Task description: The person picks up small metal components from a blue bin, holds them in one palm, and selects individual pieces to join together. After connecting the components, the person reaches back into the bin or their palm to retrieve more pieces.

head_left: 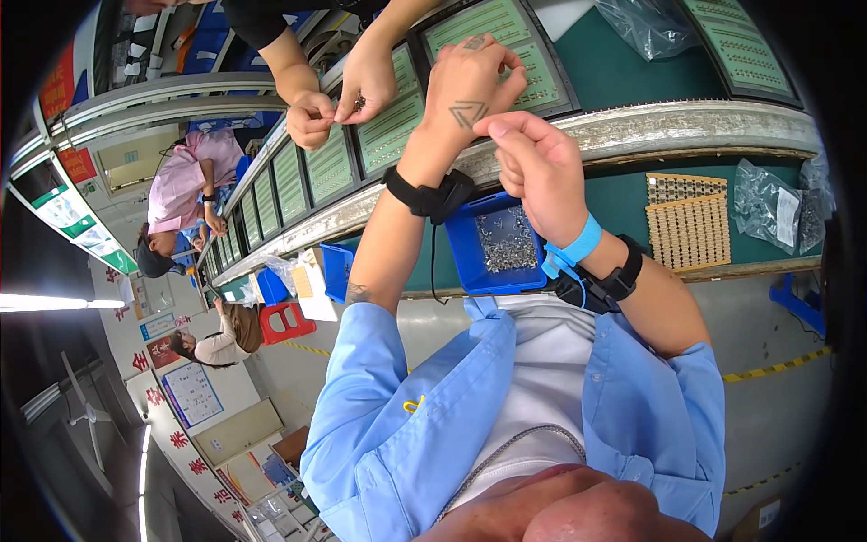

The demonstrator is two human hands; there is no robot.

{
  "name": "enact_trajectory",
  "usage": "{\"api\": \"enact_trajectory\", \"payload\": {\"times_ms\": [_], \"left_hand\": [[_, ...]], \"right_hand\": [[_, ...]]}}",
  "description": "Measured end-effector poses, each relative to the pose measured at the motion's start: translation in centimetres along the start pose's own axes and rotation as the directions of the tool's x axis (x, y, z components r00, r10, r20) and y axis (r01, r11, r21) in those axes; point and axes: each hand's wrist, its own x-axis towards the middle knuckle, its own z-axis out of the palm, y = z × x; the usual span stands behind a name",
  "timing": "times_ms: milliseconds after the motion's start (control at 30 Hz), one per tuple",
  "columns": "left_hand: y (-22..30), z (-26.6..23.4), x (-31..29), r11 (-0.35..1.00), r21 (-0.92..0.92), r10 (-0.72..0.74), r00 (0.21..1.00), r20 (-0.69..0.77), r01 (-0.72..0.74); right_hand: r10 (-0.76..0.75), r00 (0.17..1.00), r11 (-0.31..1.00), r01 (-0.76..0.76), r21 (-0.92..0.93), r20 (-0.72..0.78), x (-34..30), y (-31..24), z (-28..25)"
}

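My left hand (pixel 476 83) reaches over a green board (pixel 488 27) in a black frame, its fingers curled inward. Whatever those fingers hold, if anything, is hidden. Just below it, my right hand (pixel 545 172) is closed, thumb and index finger pressed together beside my left wrist. Nothing between these fingertips can be made out. Rows of small parts run across the green board. Under my right hand stands a blue bin (pixel 462 237) holding a heap of small metal pieces (pixel 508 242).
Across the line, a co-worker's two hands (pixel 339 107) pinch small dark parts. Tan perforated panels (pixel 691 226) and a clear plastic bag (pixel 768 206) lie on the green bench at right. A worn rail (pixel 650 131) separates bench from boards. Two people work farther left.
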Motion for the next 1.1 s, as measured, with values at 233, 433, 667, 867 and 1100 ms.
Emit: {"api": "enact_trajectory", "payload": {"times_ms": [233,433,667,867,1100], "left_hand": [[-0.5,1.0,1.1,0.983,0.17,0.065,0.996,0.056,-0.074],[-0.6,1.3,1.4,0.966,0.235,0.087,0.992,0.097,-0.107],[-0.1,1.2,1.6,0.949,0.283,0.108,0.987,0.12,-0.138],[0.1,1.0,1.7,0.931,0.332,0.107,0.982,0.155,-0.154],[0.4,0.8,1.4,0.941,0.308,0.094,0.984,0.15,-0.137]], "right_hand": [[0.018,1.0,1.0,-0.018,0.012,0.011,0.0,-0.1,0.1],[0.022,1.0,1.0,-0.022,0.0,0.017,-0.1,-0.3,0.1],[0.029,0.999,0.999,-0.03,0.026,0.039,-0.1,-0.3,0.1],[0.044,0.998,0.998,-0.046,0.045,0.049,-0.2,-0.4,0.1],[0.056,0.997,0.996,-0.06,0.066,0.059,-0.2,-0.2,0.1]]}}
